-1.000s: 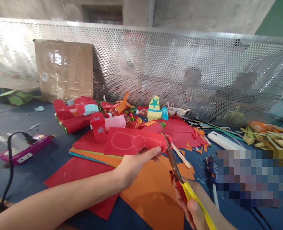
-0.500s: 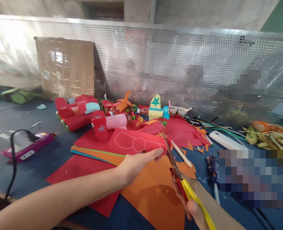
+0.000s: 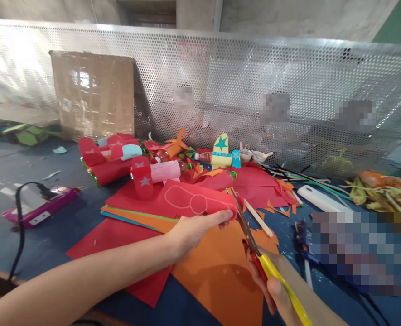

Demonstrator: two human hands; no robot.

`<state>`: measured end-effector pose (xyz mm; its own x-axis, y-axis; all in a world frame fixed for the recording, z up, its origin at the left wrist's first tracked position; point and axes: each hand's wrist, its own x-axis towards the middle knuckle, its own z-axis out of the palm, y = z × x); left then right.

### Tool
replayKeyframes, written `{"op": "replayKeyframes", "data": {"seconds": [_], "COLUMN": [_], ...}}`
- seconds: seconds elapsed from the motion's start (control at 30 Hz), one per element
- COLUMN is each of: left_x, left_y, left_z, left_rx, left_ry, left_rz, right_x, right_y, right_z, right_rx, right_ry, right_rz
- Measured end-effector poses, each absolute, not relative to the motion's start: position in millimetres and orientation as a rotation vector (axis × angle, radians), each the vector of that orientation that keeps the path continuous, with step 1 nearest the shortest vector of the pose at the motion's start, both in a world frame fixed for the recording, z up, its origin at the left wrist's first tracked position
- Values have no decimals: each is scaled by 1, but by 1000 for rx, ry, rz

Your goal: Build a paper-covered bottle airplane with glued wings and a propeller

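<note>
My left hand (image 3: 193,233) pinches the near edge of a red paper sheet (image 3: 186,201) that bears a white drawn outline, and lifts it slightly off the table. My right hand (image 3: 277,292) grips yellow-and-red scissors (image 3: 254,246); their blades point up and away and meet the sheet's right end beside my left fingertips. Beneath both hands lie a large orange sheet (image 3: 217,271) and another red sheet (image 3: 118,240) on the dark blue tabletop (image 3: 3,172).
Bottle planes wrapped in red, pink and yellow paper (image 3: 146,167) lie behind the sheets. A purple glue gun (image 3: 37,206) with a black cord sits left. Red and orange scraps (image 3: 271,190), a wooden stick (image 3: 258,219), husks (image 3: 384,194) and a perforated metal screen (image 3: 254,90) are beyond.
The view has shifted slightly. Both hands keep their hold; the scissors stay at the red sheet's right end, my right hand a little lower in the frame.
</note>
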<state>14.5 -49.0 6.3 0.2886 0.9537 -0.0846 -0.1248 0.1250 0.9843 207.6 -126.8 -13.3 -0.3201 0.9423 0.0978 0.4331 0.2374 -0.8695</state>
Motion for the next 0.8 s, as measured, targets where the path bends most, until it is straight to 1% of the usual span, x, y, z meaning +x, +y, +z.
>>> {"op": "replayKeyframes", "data": {"seconds": [0.13,0.37,0.6,0.8], "left_x": [15,15,16,18], "left_y": [-48,-46,-47,-44], "left_z": [9,9,12,14], "left_rx": [1154,1129,1126,1051], "left_ry": [955,923,928,701], "left_rz": [986,1018,1031,1088], "right_x": [207,204,204,204], "right_y": [-127,-129,-127,-129], "right_z": [-10,-8,-6,-4], "right_rx": [-1294,-1333,-1344,-1356], "right_ry": [-1890,-1848,-1855,-1854], "right_rz": [979,1102,1003,1042]}}
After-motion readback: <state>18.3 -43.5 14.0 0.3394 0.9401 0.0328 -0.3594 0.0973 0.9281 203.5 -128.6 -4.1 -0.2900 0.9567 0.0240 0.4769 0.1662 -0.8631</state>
